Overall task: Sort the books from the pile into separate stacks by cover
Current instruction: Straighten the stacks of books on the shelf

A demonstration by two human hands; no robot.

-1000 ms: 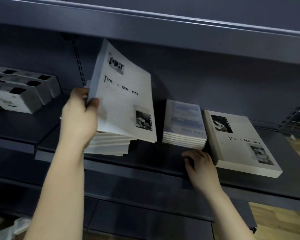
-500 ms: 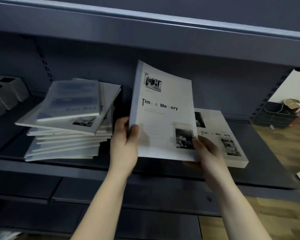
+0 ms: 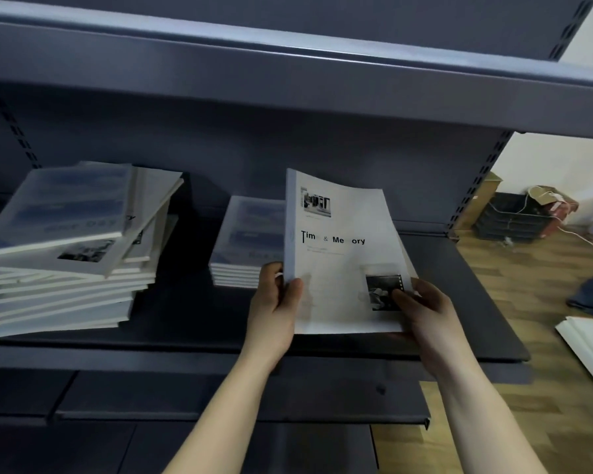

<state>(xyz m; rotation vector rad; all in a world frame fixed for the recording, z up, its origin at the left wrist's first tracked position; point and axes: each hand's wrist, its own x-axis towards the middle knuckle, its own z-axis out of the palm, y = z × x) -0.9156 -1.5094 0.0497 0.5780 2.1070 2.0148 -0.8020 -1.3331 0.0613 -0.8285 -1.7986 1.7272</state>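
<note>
Left hand (image 3: pixel 275 302), right hand (image 3: pixel 425 313), fingers (image 3: pixel 293 289) clasped

I am standing in what is looking like a shop or stockroom. Dark metal retail shelving (image 3: pixel 288 77) with slotted uprights (image 3: pixel 473 189) is filling most of the frame, carrying many copies of the same booklets (image 3: pixel 65 234) at left. At the right edge, wood-look flooring (image 3: pixel 528 302) and a heap of boxes and cables (image 3: pixel 528 213) are showing.

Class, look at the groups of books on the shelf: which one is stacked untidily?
The pile at the left end of the shelf: its books lie fanned and skewed, edges sticking out. The blue-covered stack beside the held book has squared edges.
</note>
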